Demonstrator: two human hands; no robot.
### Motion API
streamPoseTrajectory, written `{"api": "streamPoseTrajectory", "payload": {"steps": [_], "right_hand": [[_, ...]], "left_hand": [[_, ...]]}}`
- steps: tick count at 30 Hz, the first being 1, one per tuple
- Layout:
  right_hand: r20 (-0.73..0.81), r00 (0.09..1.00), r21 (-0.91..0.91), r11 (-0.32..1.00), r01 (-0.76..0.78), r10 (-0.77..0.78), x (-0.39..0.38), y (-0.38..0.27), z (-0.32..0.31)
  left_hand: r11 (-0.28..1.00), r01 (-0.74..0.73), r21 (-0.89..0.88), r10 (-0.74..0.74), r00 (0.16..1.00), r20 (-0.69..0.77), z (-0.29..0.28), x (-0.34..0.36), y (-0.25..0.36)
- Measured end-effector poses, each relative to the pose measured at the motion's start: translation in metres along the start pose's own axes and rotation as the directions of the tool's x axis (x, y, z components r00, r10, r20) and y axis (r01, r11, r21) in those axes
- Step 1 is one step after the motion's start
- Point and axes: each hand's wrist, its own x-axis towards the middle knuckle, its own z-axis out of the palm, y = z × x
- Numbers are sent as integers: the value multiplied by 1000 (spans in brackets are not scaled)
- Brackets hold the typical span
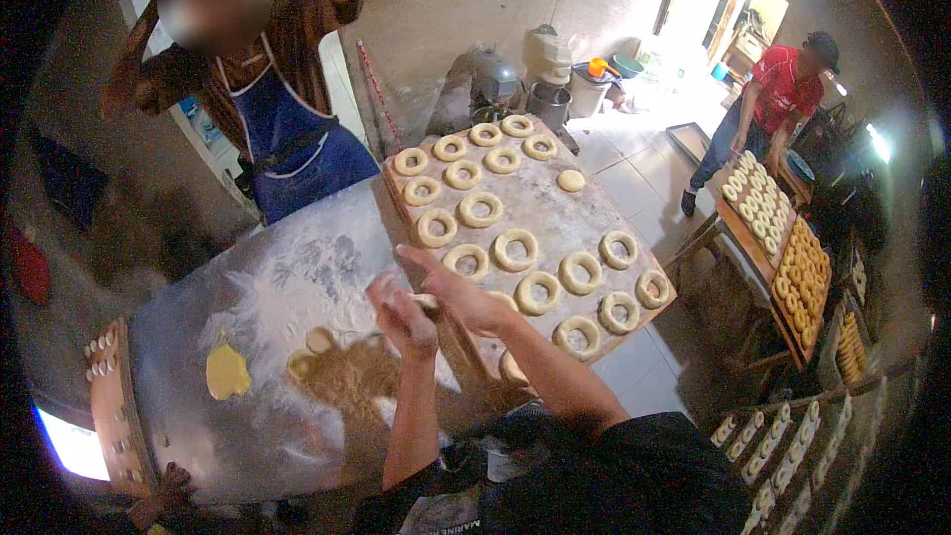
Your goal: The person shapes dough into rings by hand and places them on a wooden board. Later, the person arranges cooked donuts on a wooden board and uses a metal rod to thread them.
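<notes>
My left hand (pixel 401 317) and my right hand (pixel 464 292) come together near the board's left edge, closed around a small pale piece of dough (pixel 426 302), partly hidden by fingers. Below them is a steel table (pixel 173 357) dusted with white flour (pixel 297 287), with a flattened yellow dough piece (pixel 227 373) and small rounds (pixel 319 340) in shadow. Beside my hands lies a floury wooden board (pixel 565 218) bearing several rows of raw dough rings (pixel 515 250) and one solid dough disc (pixel 571 180).
An aproned co-worker (pixel 277 139) stands across the table, arms raised. A person in red (pixel 783 89) bends over trays of pale and golden rings (pixel 802 277). Another person's hand (pixel 173 481) shows at lower left. Buckets (pixel 589 94) line the back; a rack of dough (pixel 797 446) stands lower right.
</notes>
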Motion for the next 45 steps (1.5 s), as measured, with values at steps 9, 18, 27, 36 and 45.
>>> {"api": "streamPoseTrajectory", "payload": {"steps": [9,18,27,36,45], "right_hand": [[-54,941,426,860,-281,335,-14,-35,-146],[-71,993,-11,996,-90,89,-2,-51,-213],[-40,998,260,965,-36,49,-3,-36,-249],[-235,892,-58,911,-409,386,19,-40,-265],[-487,868,-712,530,-461,101,2,-53,-252]], "left_hand": [[931,-110,349,-6,949,316,135,-18,11],[947,-129,294,-16,896,443,210,-9,2],[953,-81,293,-67,885,461,241,0,-7],[890,6,455,-243,852,464,276,23,-31],[433,-166,886,-217,935,281,186,51,-39]]}}
